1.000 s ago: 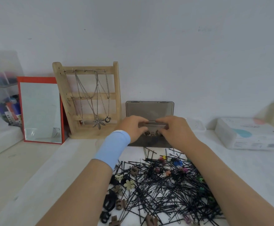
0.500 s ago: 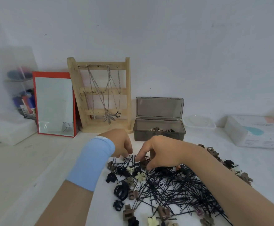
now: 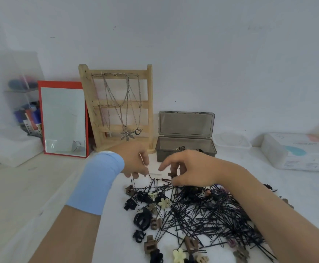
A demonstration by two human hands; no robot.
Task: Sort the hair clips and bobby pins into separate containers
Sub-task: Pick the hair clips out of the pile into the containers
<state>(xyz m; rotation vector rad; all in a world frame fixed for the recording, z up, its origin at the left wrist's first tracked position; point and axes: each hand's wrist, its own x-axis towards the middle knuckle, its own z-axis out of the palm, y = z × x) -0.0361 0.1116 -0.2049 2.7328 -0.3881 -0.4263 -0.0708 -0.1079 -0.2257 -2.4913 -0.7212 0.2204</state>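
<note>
1. The near tabletop is blocked by a tangled heap of bobby pins and hair clips.
2. A bare strip is left between heap and open grey box.
3. The box is flanked closely by the necklace stand and a clear tub.

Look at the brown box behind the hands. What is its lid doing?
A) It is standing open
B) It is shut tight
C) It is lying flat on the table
A: the lid stands upright behind the box, and a few hair clips show inside over the front wall.
</note>
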